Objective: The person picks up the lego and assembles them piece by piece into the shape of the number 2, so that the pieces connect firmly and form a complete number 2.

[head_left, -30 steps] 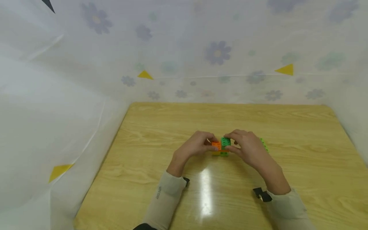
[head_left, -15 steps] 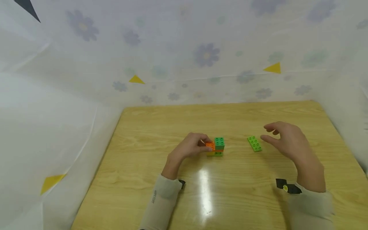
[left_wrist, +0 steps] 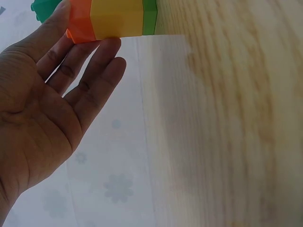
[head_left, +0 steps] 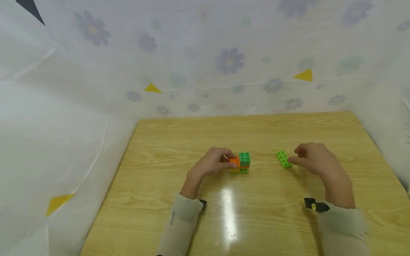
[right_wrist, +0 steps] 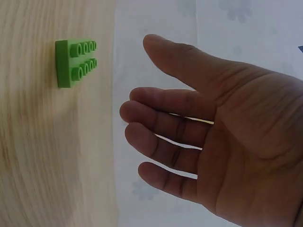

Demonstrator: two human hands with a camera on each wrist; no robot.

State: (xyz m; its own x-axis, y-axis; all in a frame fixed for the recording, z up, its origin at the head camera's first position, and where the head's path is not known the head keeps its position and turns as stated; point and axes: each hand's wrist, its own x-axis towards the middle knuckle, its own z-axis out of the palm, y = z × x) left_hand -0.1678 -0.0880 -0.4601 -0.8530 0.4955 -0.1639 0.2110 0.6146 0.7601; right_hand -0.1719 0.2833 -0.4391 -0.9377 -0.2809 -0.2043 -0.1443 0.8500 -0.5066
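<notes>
My left hand pinches the left end of a small stack of toy building bricks, thumb in front and fingers behind. An orange studded piece lies in that stack, with a green brick on top at its right end. The left wrist view shows a yellow brick under the orange piece and a lime-green base on the table. To the right lies a lime-green eight-stud plate, studs up. My right hand hovers beside it, fingers loosely bent and holding nothing; the right wrist view shows a gap to the plate.
The wood-grain table reaches back to a pale flowered sheet, which hangs behind and along both sides. Yellow triangles are stuck on the sheet. A bright reflection lies on the table in front of the stack.
My right hand let go of the green brick, moved right past the lime-green plate, then lowered and came slightly back toward it. The left hand kept its grip on the stack. The head view shifted slightly.
</notes>
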